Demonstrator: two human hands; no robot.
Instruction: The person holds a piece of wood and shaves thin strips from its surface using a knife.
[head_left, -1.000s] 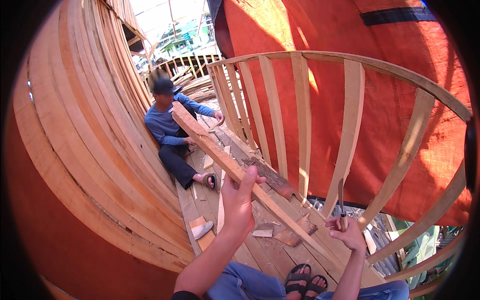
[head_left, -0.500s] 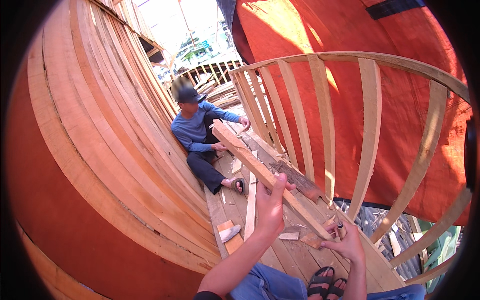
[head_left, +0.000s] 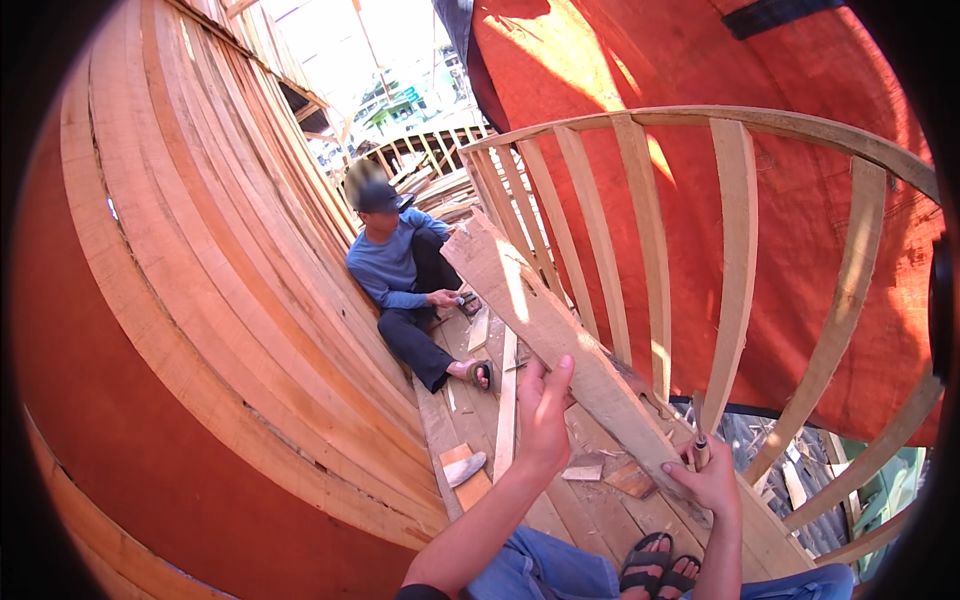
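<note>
My left hand [head_left: 545,415] grips a rough wooden plank [head_left: 560,335] by its lower edge near the middle, thumb up. The plank slants from my right hand up and away to the left, its broad face toward me. My right hand [head_left: 712,478] is closed around a chisel [head_left: 700,455], a slim metal blade on a short handle, blade upward. That hand's thumb also presses against the plank's near end. Below the plank lie wood offcuts [head_left: 630,480] on the board floor [head_left: 540,515].
Ahead on the left, a person [head_left: 390,250] in blue sits against the curved plank wall [head_left: 250,290], holding a small dark tool. A slatted wooden railing [head_left: 735,260] curves along the right, before an orange tarp [head_left: 800,70]. A pale cloth-like piece [head_left: 464,470] rests on an offcut.
The plank has turned in my hands, from its narrow edge to its broad face. My right hand and the chisel have shifted slightly right. The seated person's hands have moved.
</note>
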